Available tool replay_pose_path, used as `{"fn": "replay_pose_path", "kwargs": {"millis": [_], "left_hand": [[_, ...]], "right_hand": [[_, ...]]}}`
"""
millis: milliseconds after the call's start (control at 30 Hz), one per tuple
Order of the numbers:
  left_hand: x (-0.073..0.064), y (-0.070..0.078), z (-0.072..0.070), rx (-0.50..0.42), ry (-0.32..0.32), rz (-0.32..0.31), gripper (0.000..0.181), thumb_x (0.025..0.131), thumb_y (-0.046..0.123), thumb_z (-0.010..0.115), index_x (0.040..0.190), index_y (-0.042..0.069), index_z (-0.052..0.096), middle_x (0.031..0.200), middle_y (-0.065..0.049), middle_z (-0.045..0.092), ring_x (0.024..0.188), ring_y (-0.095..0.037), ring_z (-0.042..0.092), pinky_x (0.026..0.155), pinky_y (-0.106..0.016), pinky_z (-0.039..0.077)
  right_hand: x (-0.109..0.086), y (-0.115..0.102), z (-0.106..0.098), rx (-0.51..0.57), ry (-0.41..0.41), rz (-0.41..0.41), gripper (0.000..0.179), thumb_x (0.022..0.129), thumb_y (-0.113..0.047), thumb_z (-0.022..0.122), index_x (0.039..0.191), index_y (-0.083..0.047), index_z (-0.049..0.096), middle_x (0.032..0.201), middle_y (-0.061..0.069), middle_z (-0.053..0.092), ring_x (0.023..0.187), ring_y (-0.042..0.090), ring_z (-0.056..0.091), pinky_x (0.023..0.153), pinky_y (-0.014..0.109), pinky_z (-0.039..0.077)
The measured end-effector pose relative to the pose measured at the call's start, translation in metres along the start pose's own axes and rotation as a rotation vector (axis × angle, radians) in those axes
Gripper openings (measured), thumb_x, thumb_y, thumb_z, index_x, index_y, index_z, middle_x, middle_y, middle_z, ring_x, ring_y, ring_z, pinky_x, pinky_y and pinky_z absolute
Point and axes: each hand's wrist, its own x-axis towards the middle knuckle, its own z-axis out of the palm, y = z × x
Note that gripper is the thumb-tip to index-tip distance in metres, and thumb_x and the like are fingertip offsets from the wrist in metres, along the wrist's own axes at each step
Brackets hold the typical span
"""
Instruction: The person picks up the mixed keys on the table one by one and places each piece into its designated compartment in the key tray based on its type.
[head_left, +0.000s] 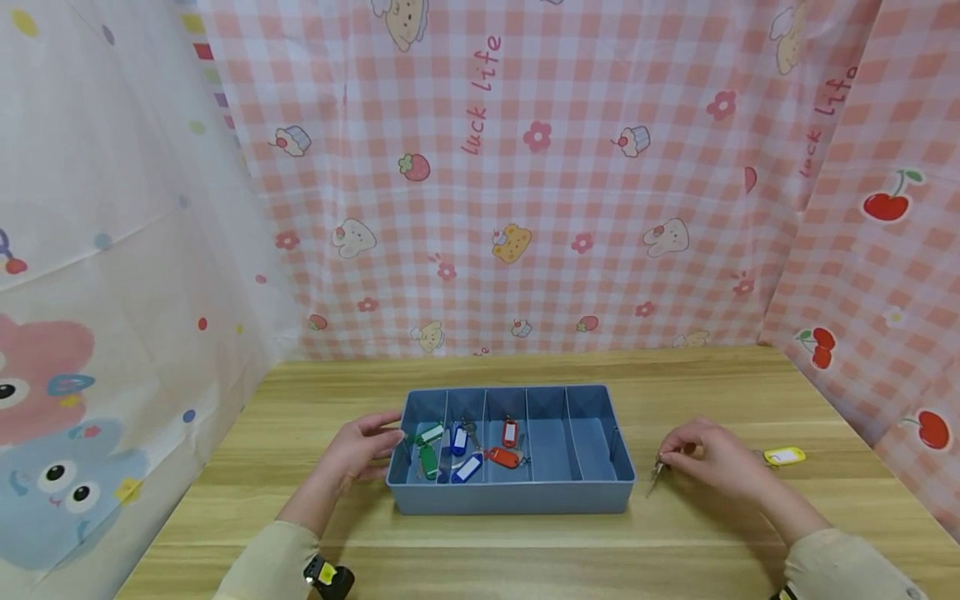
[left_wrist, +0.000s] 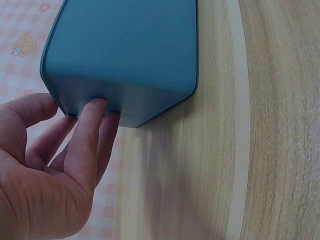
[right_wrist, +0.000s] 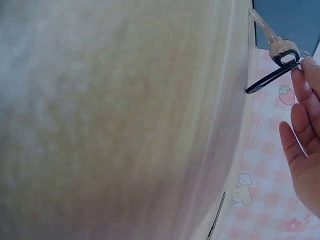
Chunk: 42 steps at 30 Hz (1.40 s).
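Observation:
A blue-grey divided tray [head_left: 512, 497] stands on the table, its left end beside my left hand [head_left: 362, 450]. The fingertips of that hand [left_wrist: 65, 155] touch the outside of the tray's end wall. My right hand [head_left: 708, 458], right of the tray, pinches a key ring between thumb and index finger. From it hangs a metal key [right_wrist: 280, 47], with a slim dark piece [right_wrist: 270, 80] beside it; its kind is unclear. Inside the tray lie green key tags [head_left: 428, 460] in the leftmost compartment, blue key tags [head_left: 467, 468] next to them, then red key tags [head_left: 504, 457].
Behind my right wrist a yellow key tag [head_left: 784, 456] lies on the wooden table [head_left: 540, 554]. Pink checked cloth [head_left: 480, 192] hangs at the back and right; a white printed cloth [head_left: 142, 250] hangs at the left.

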Motion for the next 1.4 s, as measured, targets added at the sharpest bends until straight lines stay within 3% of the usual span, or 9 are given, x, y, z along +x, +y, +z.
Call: {"fn": "replay_pose_path", "kwargs": {"millis": [300, 600, 867, 1400], "left_hand": [[0.000, -0.001, -0.001, -0.002, 0.001, 0.003, 0.046, 0.096, 0.009, 0.064, 0.141, 0.001, 0.054, 0.129, -0.025, 0.060, 0.101, -0.030, 0.067, 0.077, -0.045, 0.058], [-0.002, 0.000, 0.000, -0.004, -0.015, 0.004, 0.050, 0.096, 0.011, 0.066, 0.142, 0.000, 0.052, 0.129, -0.025, 0.059, 0.103, -0.032, 0.066, 0.078, -0.047, 0.057], [-0.001, -0.002, 0.000, -0.002, -0.008, 0.006, 0.047, 0.096, 0.009, 0.064, 0.141, 0.001, 0.052, 0.129, -0.025, 0.059, 0.102, -0.032, 0.067, 0.078, -0.047, 0.058], [-0.001, -0.001, 0.000, 0.007, 0.009, -0.001, 0.046, 0.096, 0.010, 0.064, 0.141, 0.003, 0.054, 0.129, -0.023, 0.060, 0.102, -0.029, 0.067, 0.077, -0.045, 0.058]], "right_hand": [[0.001, 0.000, -0.002, -0.006, 0.025, 0.014, 0.023, 0.083, -0.004, 0.078, 0.080, -0.025, 0.070, 0.079, -0.021, 0.058, 0.076, 0.001, 0.050, 0.064, 0.026, 0.046], [0.004, 0.002, -0.005, -0.004, 0.091, -0.031, 0.024, 0.079, 0.004, 0.078, 0.080, -0.020, 0.072, 0.078, -0.019, 0.062, 0.074, 0.001, 0.051, 0.063, 0.026, 0.046], [0.009, -0.001, -0.010, -0.022, 0.123, 0.023, 0.013, 0.083, -0.006, 0.079, 0.081, -0.018, 0.073, 0.079, -0.017, 0.061, 0.076, 0.005, 0.051, 0.065, 0.029, 0.046], [0.028, -0.013, -0.014, -0.038, 0.162, 0.125, 0.010, 0.085, -0.007, 0.078, 0.085, -0.017, 0.075, 0.082, -0.010, 0.065, 0.080, 0.008, 0.053, 0.068, 0.036, 0.047]]}}
